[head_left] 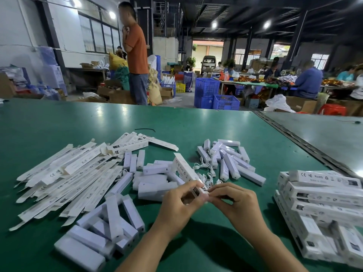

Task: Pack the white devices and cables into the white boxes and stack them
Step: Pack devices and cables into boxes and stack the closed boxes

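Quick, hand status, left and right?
Left hand grips the white box near its open end.
Right hand pinches that box's open end; what exactly, cannot tell.

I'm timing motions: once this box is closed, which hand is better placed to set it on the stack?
Right. The right hand already pinches the box, and the stack of packed boxes lies on that side; the left hand would probably have to reach across.
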Tool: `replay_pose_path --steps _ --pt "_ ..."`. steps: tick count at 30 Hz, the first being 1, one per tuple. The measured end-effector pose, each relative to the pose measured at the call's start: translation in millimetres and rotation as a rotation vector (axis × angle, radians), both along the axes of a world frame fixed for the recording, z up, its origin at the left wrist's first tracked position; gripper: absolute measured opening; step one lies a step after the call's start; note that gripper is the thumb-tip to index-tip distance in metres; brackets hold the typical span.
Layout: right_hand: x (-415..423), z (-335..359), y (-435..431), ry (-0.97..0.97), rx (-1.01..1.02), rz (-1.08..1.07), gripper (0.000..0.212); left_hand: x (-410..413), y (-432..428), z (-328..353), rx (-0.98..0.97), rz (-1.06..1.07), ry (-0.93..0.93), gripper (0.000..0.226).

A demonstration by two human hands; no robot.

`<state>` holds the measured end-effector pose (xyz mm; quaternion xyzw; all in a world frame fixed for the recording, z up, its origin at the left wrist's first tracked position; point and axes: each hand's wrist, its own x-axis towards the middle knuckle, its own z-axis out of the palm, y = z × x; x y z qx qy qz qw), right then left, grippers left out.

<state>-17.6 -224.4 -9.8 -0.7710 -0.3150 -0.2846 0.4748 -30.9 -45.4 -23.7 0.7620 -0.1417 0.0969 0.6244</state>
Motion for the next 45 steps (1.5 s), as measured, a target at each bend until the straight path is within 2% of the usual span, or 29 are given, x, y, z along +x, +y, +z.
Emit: replay_pose_path --steps 5,11,13,14,18,22,24,26,30,32,34,37,42,45 --pt "-2 1 0 0.216 0.144 0.047 0.017 -1 -2 1 -0.035 -0.064 0.03 0.038" --pt "-1 2 1 0.184 0.125 0.077 0.011 -2 -2 7 -0.036 -0.112 0.03 0.04" --pt "0 0 0 0.148 0.07 0.074 0.004 -2 -5 10 -0.152 -0.15 0.061 0.035" --pt "0 0 -1 0.137 0.048 0.066 0.009 -3 -6 12 -0.21 -0.168 0.078 0.033" --pt "1 3 -10 0.168 -0.161 -0.048 0.042 -2 -1 17 -0.501 -0.211 0.174 0.038" --pt "6 6 -15 0.166 -0.259 -0.17 0.036 4 12 20 -0.839 -0.346 0.23 0.057" --pt "4 6 -13 0.215 -0.211 -0.145 0.039 6 15 20 -0.884 -0.366 0.229 0.07" --pt "1 5 -7 0.287 -0.142 -0.087 0.036 6 14 18 -0.763 -0.314 0.198 0.072" --pt "-3 1 7 0.361 -0.088 0.016 0.024 3 3 14 -0.424 -0.085 0.197 0.024" --pt "-3 -2 12 0.393 -0.019 0.012 0.02 5 5 15 -0.485 0.012 0.17 0.015" --pt "0 -7 14 0.373 -0.011 -0.06 0.018 8 15 21 -0.676 0.105 0.119 0.008" --pt "4 -16 21 0.224 -0.19 -0.177 0.019 17 33 25 -0.889 0.295 0.001 0.013" --pt "4 -19 54 0.036 -0.504 -0.109 0.022 28 45 19 -0.859 0.586 -0.094 0.012" --pt "13 -21 72 0.057 -0.666 -0.109 0.038 31 50 16 -0.882 0.652 -0.123 0.021"
